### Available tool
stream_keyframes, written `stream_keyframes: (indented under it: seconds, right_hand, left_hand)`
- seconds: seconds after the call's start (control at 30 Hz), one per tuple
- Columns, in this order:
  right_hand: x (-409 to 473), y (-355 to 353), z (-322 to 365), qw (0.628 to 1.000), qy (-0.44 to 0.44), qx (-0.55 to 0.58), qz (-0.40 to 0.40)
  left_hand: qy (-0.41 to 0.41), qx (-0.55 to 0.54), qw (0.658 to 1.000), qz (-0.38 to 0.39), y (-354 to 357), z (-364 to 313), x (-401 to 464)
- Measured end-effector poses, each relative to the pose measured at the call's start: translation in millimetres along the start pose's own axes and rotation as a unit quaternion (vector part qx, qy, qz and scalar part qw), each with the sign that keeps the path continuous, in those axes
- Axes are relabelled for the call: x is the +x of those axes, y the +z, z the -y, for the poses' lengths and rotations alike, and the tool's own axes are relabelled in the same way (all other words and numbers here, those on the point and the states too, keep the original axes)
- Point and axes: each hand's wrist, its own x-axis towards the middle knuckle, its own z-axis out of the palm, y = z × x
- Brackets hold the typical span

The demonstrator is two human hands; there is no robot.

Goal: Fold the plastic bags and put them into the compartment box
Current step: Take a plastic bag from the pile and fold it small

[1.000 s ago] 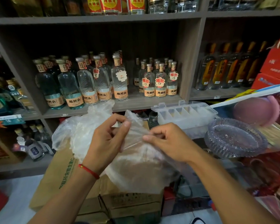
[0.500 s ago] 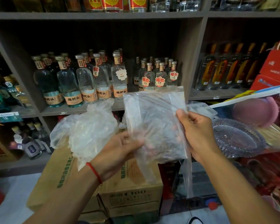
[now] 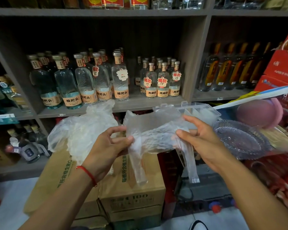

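Bag (image 3: 155,130) lowered, now stretched sideways: left hand (image 3: 106,146) pinches one end, right hand (image 3: 204,140) fingers curl round the other.

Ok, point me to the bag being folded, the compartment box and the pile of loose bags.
bag being folded (image 3: 155,138), head view, crumpled middle between the hands.
compartment box (image 3: 201,110), head view, clear top face behind the bag.
pile of loose bags (image 3: 83,130), head view, bunched centre, on the carton.

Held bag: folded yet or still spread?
Partly folded. The plastic bag is bunched lengthwise between left hand and right hand, handles dangling; not compact yet.
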Motion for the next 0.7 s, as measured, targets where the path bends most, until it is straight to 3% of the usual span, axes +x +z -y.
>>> stream_keyframes:
  seconds: [0.17, 0.37, 0.57, 0.7]
  right_hand:
    - [-3, -4, 3, 0.995, -0.09, -0.041, 0.035]
    - [-7, -3, 9, 0.983, -0.154, -0.097, -0.012]
    - [-11, -1, 13, 0.964, -0.194, -0.174, -0.057]
    - [-12, 2, 18, 0.936, -0.245, -0.242, -0.073]
  left_hand:
    - [0.056, 0.029, 0.997, -0.037, -3, -3, -1]
    - [0.13, 0.053, 0.989, -0.037, -7, -13, -6]
    - [0.166, 0.212, 0.959, -0.087, -5, -12, -5]
    - [0.199, 0.253, 0.939, -0.123, -4, -12, -4]
